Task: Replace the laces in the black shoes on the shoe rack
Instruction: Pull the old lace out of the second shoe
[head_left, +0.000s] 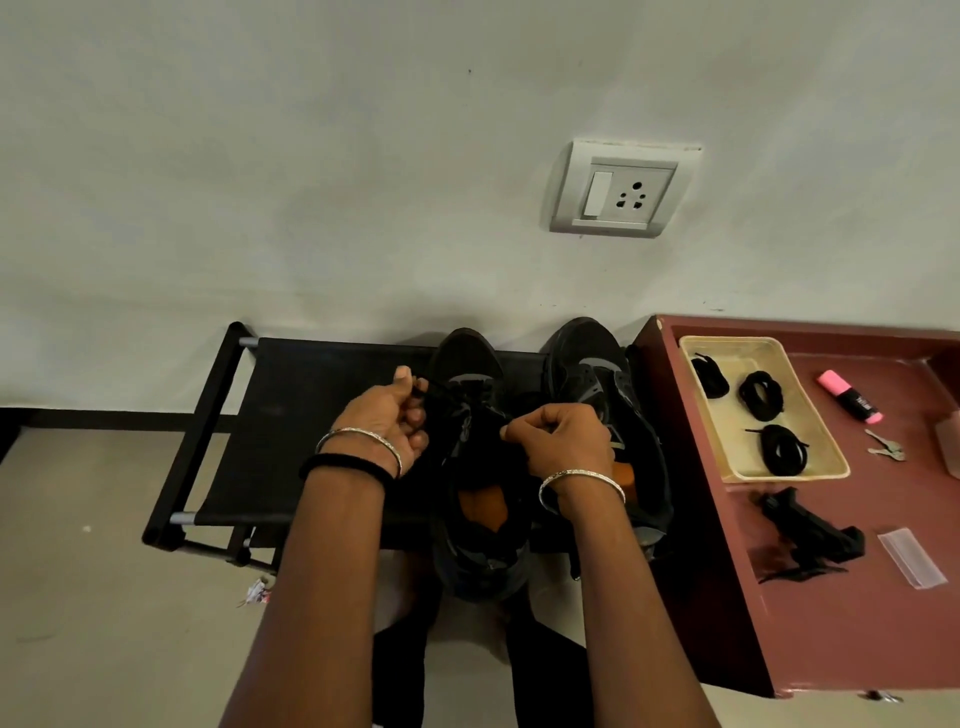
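Two black shoes stand on a low black shoe rack (291, 415) against the wall. The left shoe (470, 364) has an orange insole and its heel hangs over the rack's front edge. My left hand (387, 415) pinches a black lace end at the shoe's left eyelets. My right hand (561, 441) pinches the lace on the tongue's right side. The right shoe (592, 358) sits beside it, partly hidden by my right hand. A cream tray (826, 457) on the maroon table holds three coiled black laces (761, 397).
The maroon table (831, 623) stands right of the rack, carrying a pink highlighter (849, 395), small keys (885, 448), a black bundle (810, 535) and a clear plastic sleeve (911, 557). A wall socket (621, 189) sits above. Paper scraps (257, 592) lie on the floor.
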